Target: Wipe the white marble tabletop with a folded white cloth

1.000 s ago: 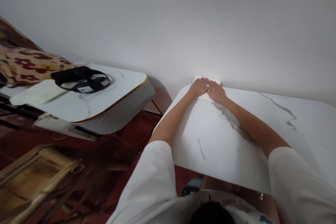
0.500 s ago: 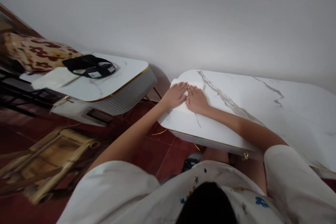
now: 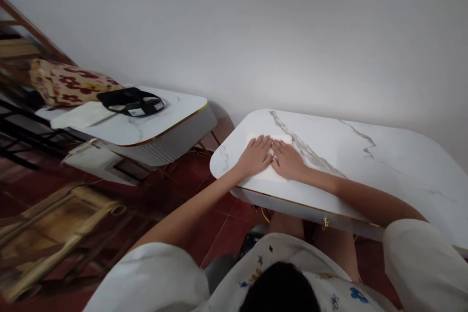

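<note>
A white cloth (image 3: 271, 174) lies flat on the white marble-patterned table (image 3: 395, 170), near its rounded left end. My left hand (image 3: 255, 155) rests palm down on the cloth with its fingers extended. Beside it, my right hand (image 3: 288, 161) also lies flat on the cloth, fingers pointing up and left. The two hands meet at the thumbs and fingertips. Neither hand wraps around anything, and the middle of the cloth is hidden beneath them.
To the left, a second marble-patterned table (image 3: 161, 129) bears a black strapped item (image 3: 133, 101), a white folded item (image 3: 82, 115) and a flowered fabric bundle (image 3: 73, 83). A bamboo chair (image 3: 66, 224) stands on the red floor. The wall (image 3: 234, 34) runs behind both tables.
Both hands have slid the cloth away from the table's left end, rightward and closer to the front edge. The camera view has shifted slightly.
</note>
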Tool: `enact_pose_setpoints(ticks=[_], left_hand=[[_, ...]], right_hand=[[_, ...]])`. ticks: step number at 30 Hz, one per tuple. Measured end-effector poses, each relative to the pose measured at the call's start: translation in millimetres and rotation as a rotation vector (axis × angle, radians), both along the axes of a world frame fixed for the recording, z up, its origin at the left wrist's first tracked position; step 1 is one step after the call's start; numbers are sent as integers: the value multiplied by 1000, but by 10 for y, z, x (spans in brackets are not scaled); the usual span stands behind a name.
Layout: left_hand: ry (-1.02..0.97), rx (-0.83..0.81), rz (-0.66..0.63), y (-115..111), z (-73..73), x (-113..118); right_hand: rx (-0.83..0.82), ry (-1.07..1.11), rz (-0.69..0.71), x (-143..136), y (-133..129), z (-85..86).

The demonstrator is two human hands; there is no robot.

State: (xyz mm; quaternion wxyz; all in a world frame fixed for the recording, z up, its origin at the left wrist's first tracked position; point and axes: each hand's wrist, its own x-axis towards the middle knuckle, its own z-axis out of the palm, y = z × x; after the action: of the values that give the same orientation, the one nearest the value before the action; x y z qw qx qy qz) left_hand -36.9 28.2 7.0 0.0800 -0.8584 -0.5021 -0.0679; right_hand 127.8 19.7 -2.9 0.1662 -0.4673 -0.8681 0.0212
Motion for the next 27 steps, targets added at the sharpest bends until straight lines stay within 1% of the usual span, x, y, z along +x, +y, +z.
enact_pose_setpoints(ticks=[2,5,11,14,17,20,22,24,27], left_hand=[[18,8,-1,178,16,111],[25,25,8,485,14,193],[-19,16,22,1196,-37,175],[-10,6,3,1542,-50,179],[-15,23,-19,1840,-53,246],[-24,29,-51,2068,-45,390],[-34,28,-91,2177,-40,513],[-50,15,-149,2249,-39,639],[-60,-16,-237,2276,-50,794]], right_hand=[[26,-4,-1,94,201,-21],[79,-21,29,167,560,-54],[123,-54,11,143,1260,-60],[128,-68,3,130,1562,-54],[111,-69,-38,172,1821,-47],[80,-64,-95,289,1992,-32],[71,-58,-122,400,2037,-27],[65,-51,-157,522,2022,-34],[46,-48,-233,680,1898,-64]])
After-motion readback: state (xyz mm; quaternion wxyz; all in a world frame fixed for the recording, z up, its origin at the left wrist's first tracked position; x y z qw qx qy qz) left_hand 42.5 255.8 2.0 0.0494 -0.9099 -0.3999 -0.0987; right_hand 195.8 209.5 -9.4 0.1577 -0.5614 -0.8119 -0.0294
